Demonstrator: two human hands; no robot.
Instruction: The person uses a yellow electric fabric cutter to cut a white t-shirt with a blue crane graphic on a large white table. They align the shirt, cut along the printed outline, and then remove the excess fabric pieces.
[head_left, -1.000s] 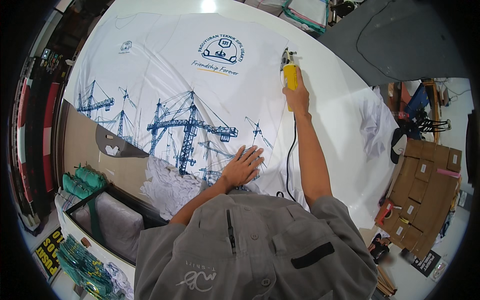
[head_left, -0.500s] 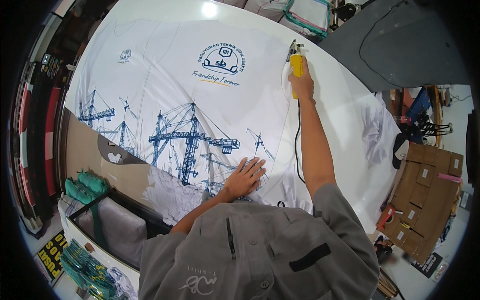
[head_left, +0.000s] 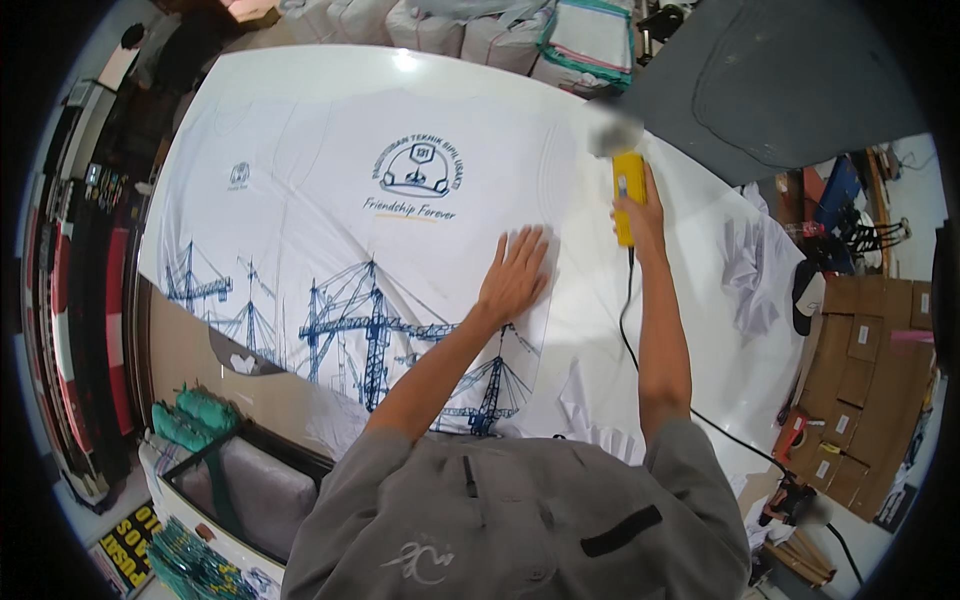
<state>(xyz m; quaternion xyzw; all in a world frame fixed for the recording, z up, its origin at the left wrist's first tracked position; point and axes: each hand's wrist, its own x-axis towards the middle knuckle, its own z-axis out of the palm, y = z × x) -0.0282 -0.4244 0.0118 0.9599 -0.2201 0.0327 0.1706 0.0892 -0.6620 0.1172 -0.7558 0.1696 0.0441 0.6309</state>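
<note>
White fabric with blue crane drawings and a round emblem (head_left: 414, 170) lies spread over a glossy white table (head_left: 690, 330). My left hand (head_left: 515, 270) rests flat on the cloth near its right edge, fingers stretched out. In my right hand (head_left: 645, 212) is a yellow corded electric fabric cutter (head_left: 628, 185), held by its body to the right of the cloth. The cutter's head is blurred at its far end. From its near end a black cord (head_left: 627, 320) runs down past my right forearm toward the lower right.
Crumpled white cloth (head_left: 752, 275) lies on the table's right side, beside a dark cap (head_left: 806, 300). Labelled cardboard (head_left: 850, 380) stands at the right. Packed white sacks (head_left: 430, 30) line the far edge. A grey panel (head_left: 800, 80) fills the far right. Green bundles (head_left: 195, 415) sit lower left.
My right hand has drawn the cutter away from the cloth's edge, to the right and nearer me. My left hand has slid farther up the cloth. The view has shifted, showing more beyond the table.
</note>
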